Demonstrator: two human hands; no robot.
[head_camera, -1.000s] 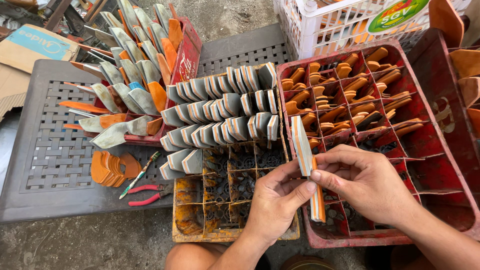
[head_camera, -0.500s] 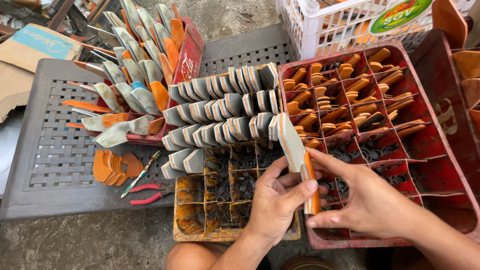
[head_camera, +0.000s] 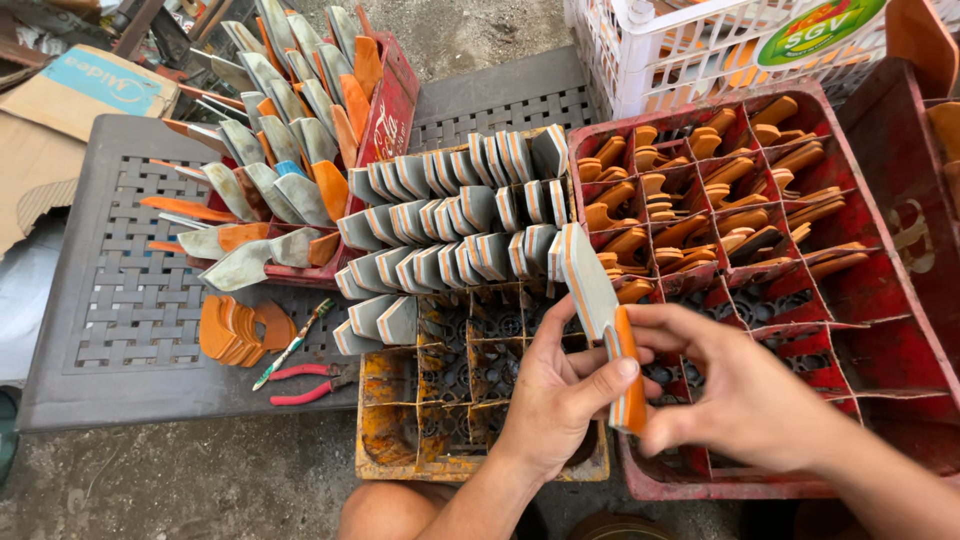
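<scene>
My left hand (head_camera: 555, 395) grips a stack of knives (head_camera: 598, 310) with grey blades and orange wooden handles, thumb across the handles. My right hand (head_camera: 730, 385) touches the same stack from the right, fingers curled at the handle end. The stack tilts up and left over the gap between two crates. Below my left hand sits a yellow divided crate (head_camera: 400, 420), its back rows filled with upright grey blades (head_camera: 450, 220). Under my right hand is a red divided crate (head_camera: 880, 330) with orange handles (head_camera: 720, 200) in its far cells.
A dark grey lattice table (head_camera: 130, 300) holds a pile of orange handle pieces (head_camera: 235, 330), red-handled pliers (head_camera: 310, 385) and another red crate of blades (head_camera: 290, 130). A white plastic basket (head_camera: 700, 50) stands at the back right. Cardboard (head_camera: 70, 110) lies at the left.
The knife stack has shifted left and tilted, from over the red crate toward the yellow one. My left thumb now presses on the handles and my right hand has slid lower.
</scene>
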